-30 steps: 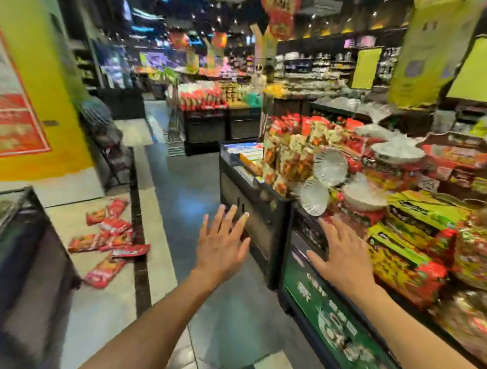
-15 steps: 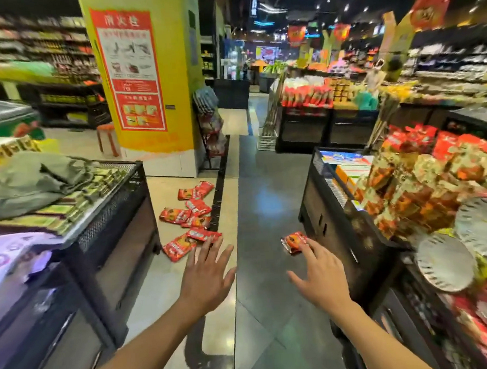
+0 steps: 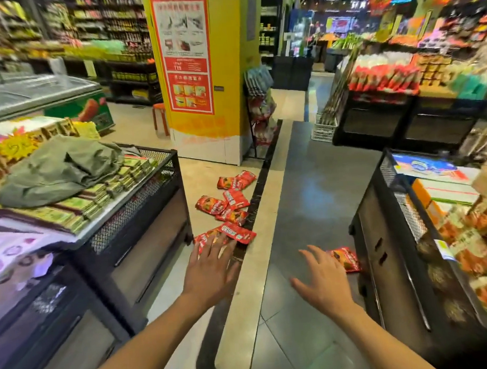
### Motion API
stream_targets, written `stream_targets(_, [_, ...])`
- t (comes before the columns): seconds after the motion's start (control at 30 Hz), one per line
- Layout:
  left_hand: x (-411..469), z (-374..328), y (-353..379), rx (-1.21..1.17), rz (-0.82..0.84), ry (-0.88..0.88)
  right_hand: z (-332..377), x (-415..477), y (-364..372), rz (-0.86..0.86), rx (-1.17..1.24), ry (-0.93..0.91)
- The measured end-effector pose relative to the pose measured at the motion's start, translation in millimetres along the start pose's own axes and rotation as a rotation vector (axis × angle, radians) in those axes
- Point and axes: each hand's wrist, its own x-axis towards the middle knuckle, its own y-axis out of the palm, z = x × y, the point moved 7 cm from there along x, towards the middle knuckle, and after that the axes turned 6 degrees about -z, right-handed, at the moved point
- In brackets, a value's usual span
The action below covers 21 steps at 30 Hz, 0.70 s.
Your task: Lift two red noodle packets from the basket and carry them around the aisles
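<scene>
Red snack packets (image 3: 232, 210) are lying scattered on the floor (image 3: 315, 186) beside the yellow pillar (image 3: 225, 72), one more packet (image 3: 345, 259) sitting alone by the black display stand (image 3: 387, 261). The left hand (image 3: 213, 270) and right hand (image 3: 323, 281) are hovering above them, fingers spread, grasping nothing. Walking on, a foot could be slipping on the glossy wrappers or crushing them.

Glossy red plastic packets (image 3: 232, 210); polished floor (image 3: 316, 197)

Tiled shop floor (image 3: 307, 181). Red snack packets (image 3: 229, 204) scattered at twelve o'clock. Single red packet (image 3: 345, 259) at two o'clock.
</scene>
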Motion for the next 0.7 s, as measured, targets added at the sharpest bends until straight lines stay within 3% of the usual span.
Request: stream_targets(0.7, [382, 173, 108, 0.014, 0.012, -0.052, 42, 443, 114, 0.007, 0.009, -0.078])
